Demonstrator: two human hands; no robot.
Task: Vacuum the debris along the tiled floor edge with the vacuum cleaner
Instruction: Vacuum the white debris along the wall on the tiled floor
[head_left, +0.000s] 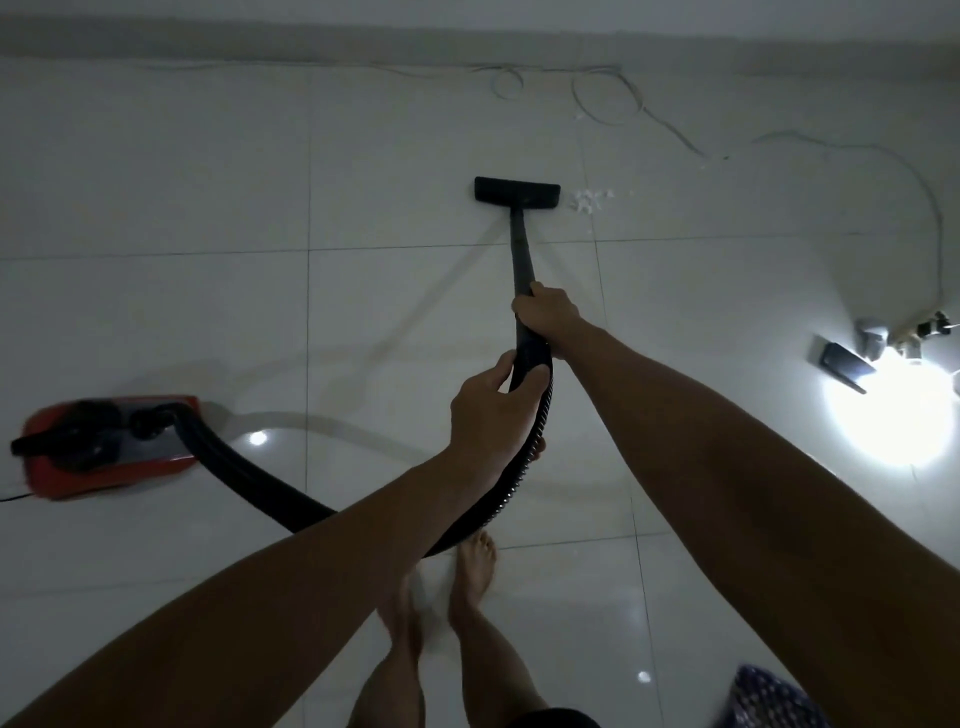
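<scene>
Two hands share the black wand (519, 249) of the vacuum cleaner: the right hand (548, 317) is wrapped round it higher up the tube, and the left hand (493, 410) grips the curved handle end where the ribbed hose (524, 467) joins. That split likely lets the forward hand steer while the rear one pushes and keeps the hose off the floor. The floor nozzle (517, 190) lies flat on the tiled floor (208, 182), well short of the far wall edge, and a small cluster of white debris (589, 200) sits just beside its right end, not yet under it. A short sideways pass to the right looks like the next need.

The hose loops back past the bare feet (475, 561) to the red canister (111, 447) near the left edge of the floor (it appears slightly blurred). A thin pale cable (613, 104) coils along the far edge and trails right towards a cluster of plugs (914, 338) beside a bright lamp (847, 364) lying on the floor. More white flecks lie by that cable, so the nozzle could snag or suck it when working closer to the wall. The room is dim, and fine dust cannot be made out.
</scene>
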